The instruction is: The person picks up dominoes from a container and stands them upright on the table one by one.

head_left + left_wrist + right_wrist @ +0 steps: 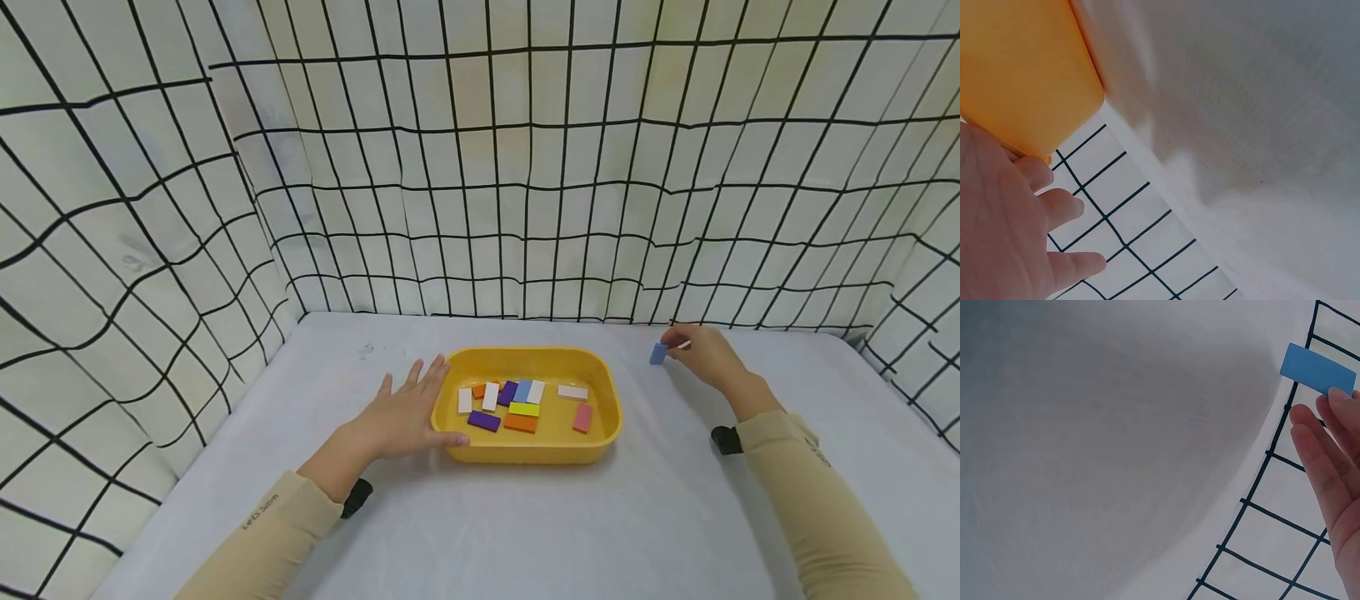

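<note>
A yellow plastic tray (pixel 540 452) stands mid-table with several small flat blocks inside, among them a purple block (pixel 483 421), an orange block (pixel 521 423) and a pink block (pixel 582 417). Against the tray's left side rests my left hand (pixel 401 417), fingers spread and thumb over the near rim. The left wrist view shows this hand (pixel 1004 219) beside the tray's outer wall (pixel 1029 75). To the right of the tray, my right hand (pixel 705 354) pinches a blue block (pixel 657 353) near the table's back edge. Up close, the blue block (pixel 1317 369) sits between thumb and fingertips.
White cloth covers the table (pixel 525 533). A black grid (pixel 528 187) over pale fabric rises behind it and along both sides. Black straps (pixel 726 440) show at both wrists.
</note>
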Demonstrator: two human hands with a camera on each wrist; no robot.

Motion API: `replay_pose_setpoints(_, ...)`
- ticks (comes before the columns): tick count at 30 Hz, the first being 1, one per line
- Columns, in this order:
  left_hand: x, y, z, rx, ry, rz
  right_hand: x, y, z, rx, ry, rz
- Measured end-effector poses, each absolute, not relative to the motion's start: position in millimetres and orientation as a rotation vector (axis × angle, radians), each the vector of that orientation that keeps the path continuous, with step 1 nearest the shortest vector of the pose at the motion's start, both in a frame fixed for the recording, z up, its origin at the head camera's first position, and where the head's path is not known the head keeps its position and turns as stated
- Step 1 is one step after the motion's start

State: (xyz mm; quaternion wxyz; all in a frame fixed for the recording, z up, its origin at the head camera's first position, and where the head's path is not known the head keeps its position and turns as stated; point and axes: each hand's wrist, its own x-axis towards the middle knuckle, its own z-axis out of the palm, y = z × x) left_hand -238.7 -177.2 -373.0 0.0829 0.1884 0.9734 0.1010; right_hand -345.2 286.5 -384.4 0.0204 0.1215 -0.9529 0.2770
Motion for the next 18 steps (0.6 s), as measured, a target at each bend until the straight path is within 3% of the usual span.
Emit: replay_pose_setpoints(18,-237,-177,-372,0.555,2.908,0.311,-336,291,-373,0.365,-2.966,0.777)
